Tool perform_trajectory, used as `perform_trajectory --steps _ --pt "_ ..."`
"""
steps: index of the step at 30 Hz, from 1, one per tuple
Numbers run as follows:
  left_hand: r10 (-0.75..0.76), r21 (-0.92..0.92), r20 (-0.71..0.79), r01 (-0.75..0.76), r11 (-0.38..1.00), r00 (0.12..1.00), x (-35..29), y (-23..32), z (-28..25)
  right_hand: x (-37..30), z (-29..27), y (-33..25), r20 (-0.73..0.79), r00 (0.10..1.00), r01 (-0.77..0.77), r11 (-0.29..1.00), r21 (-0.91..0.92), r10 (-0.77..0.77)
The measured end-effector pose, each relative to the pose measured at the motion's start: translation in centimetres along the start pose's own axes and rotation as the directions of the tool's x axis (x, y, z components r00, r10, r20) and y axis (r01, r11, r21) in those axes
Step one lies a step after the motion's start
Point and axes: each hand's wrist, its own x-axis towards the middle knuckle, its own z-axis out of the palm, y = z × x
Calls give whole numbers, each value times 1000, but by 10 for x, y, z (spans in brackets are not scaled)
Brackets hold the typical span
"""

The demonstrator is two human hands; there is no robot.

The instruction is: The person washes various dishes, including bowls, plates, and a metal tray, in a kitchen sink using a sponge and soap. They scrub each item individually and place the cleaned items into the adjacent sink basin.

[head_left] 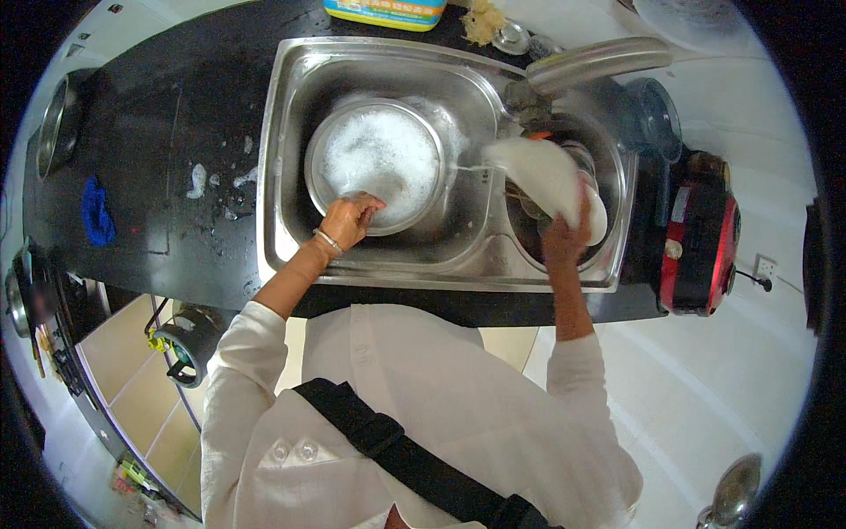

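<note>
A round metal basin [311, 167] full of white suds [381, 159] stands in the larger, left bowl of the steel sink [280, 123]. My left hand [346, 220] is at its near-left rim, fingers curled together; what they hold, if anything, is hidden. Over the smaller, right bowl, my right hand [567, 231] grips a white plate [533, 167] by its near right side. The plate is tilted and smeared by motion, and a thin streak of water trails from its left edge. Beneath it, several dishes [582, 159] lie in the small bowl, partly covered.
The faucet [599, 66] reaches over the back right. A blue-grey strainer-like vessel [654, 119] and a red and black cooker [701, 247] stand to the right. On the dark counter at left are a blue cloth [97, 212], foam spots and a metal bowl [57, 128]. Behind the sink stands a yellow-blue container [388, 12].
</note>
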Motion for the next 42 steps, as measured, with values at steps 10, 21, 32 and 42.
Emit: perform_trajectory --steps 10,21,32,42 --pt "-303 325 304 201 924 903 -7 -14 7 -48 -83 129 -14 598 -719 545 432 801" --pt "-362 420 324 210 883 874 -9 -25 3 -89 -90 219 205 597 -762 469 446 776" --pt "-391 425 327 236 874 860 -15 -39 19 -93 -70 252 168 348 -937 336 97 922" --pt "-432 449 257 289 845 864 -41 -23 -2 -52 -59 174 13 953 -221 727 -651 302"
